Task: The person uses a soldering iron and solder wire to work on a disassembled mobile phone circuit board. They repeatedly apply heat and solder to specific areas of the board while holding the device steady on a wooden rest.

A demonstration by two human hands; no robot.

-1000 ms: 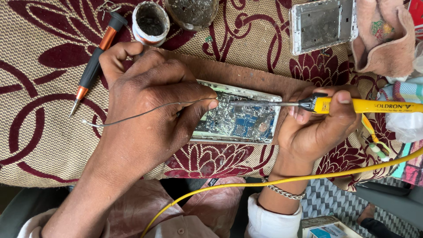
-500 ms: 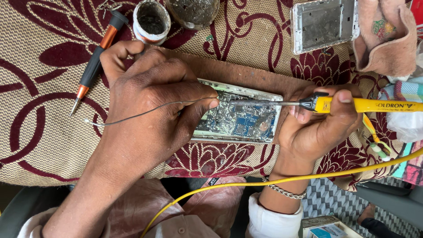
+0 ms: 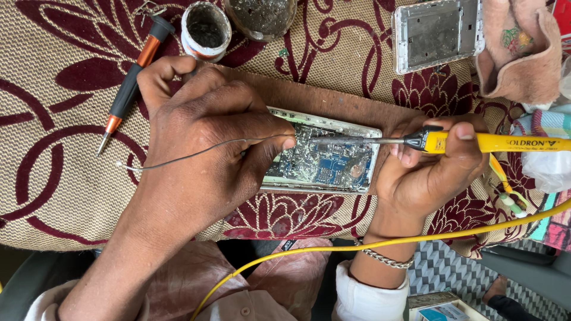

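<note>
While the left hand pinches solder wire, the right hand grips a soldering iron — small tub holds dark paste.

You have two hands at work: your left hand and your right hand. You have one soldering iron, one solder wire, one opened phone, one screwdriver, two small pots, one spare phone frame, one cloth.
</note>
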